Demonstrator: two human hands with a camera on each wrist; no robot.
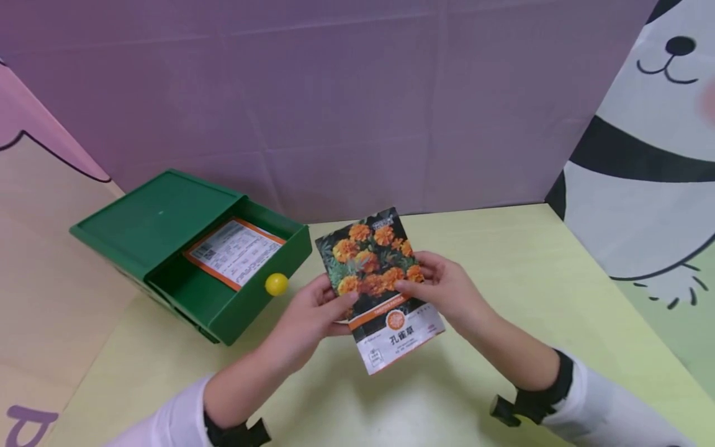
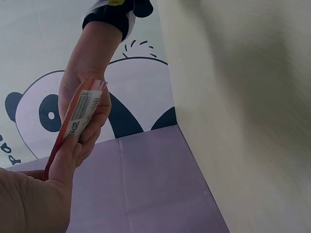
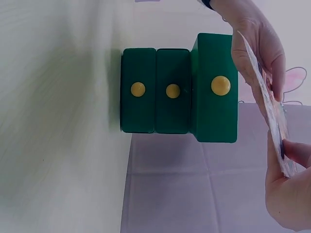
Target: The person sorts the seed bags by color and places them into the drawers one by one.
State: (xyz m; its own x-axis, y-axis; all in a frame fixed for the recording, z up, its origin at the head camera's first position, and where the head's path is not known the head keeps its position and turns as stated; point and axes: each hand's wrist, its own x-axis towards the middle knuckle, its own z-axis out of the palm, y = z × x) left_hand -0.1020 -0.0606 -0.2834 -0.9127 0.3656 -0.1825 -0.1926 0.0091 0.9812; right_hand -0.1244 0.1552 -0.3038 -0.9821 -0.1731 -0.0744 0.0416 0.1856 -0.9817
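Observation:
A seed packet with orange marigolds on its front is held above the table by both hands. My left hand pinches its left edge, thumb on the printed face. On the opposite edge, my right hand grips it the same way. A barcode label on the packet's back shows in the left wrist view. To the left stands a green drawer cabinet with its top drawer pulled out. Inside that drawer lies another flat packet, orange-edged with a white label.
Yellow round knobs mark the drawer fronts; in the right wrist view the two lower drawers are closed. The pale yellow table meets a purple cloth wall at the back. A printed panda panel stands at the right.

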